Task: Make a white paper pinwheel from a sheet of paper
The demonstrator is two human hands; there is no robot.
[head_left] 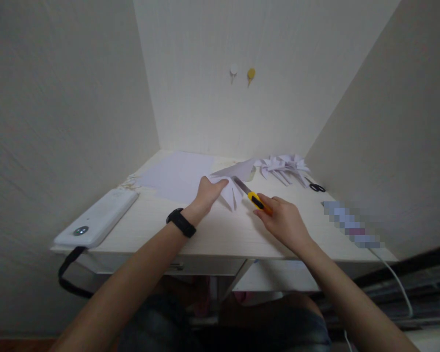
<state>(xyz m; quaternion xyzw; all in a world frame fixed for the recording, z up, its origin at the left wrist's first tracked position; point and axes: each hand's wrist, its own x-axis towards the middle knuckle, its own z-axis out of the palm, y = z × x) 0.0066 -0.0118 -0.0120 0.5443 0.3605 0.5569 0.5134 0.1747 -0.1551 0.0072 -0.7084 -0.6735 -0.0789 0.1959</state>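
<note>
My left hand is closed on a folded white paper piece, whose pleats fan out towards me over the desk. In my right hand is a yellow utility knife with its blade out. The blade's tip meets the folded paper near its upper right side; whether it is inside a fold I cannot tell. Behind the paper lies a tilted greyish sheet. Flat white sheets spread over the desk to the left of my left hand.
Folded paper pieces are heaped at the back right, beside black-handled scissors. A white box-like device with a black strap rests on the left of the white desk. A blurred-out item with a cable lies right.
</note>
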